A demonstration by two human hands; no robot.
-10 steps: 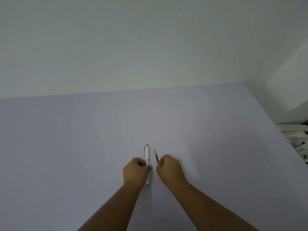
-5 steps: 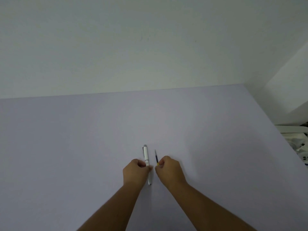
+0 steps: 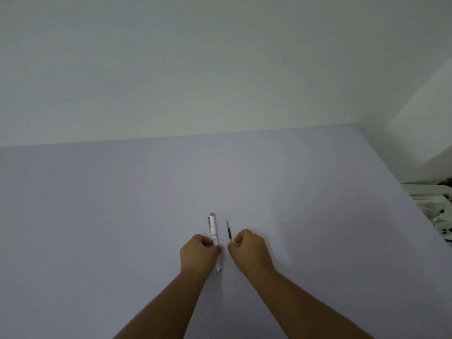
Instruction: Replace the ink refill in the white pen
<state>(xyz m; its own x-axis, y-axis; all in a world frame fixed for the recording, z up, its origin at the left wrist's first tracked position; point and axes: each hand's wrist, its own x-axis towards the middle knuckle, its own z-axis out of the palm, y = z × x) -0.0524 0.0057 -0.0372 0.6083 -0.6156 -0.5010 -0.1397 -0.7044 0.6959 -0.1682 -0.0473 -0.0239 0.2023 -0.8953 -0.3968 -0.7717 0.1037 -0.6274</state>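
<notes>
A white pen with a silver cap end and clip lies on the lilac table, pointing away from me. My left hand pinches it around its middle; its silver tip sticks out below the hand. Just to the right, a thin ink refill, dark with a yellow end, runs parallel to the pen. My right hand is closed on the refill's near end, and the rest of the refill is hidden inside the fist.
A plain pale wall rises behind the table's far edge. The table's right edge slants down the frame, and beyond it stands white clutter with small dark parts.
Both hands stay closed on the pen and the refill. The pen's far end has tilted slightly to the left; the hands have barely shifted.
</notes>
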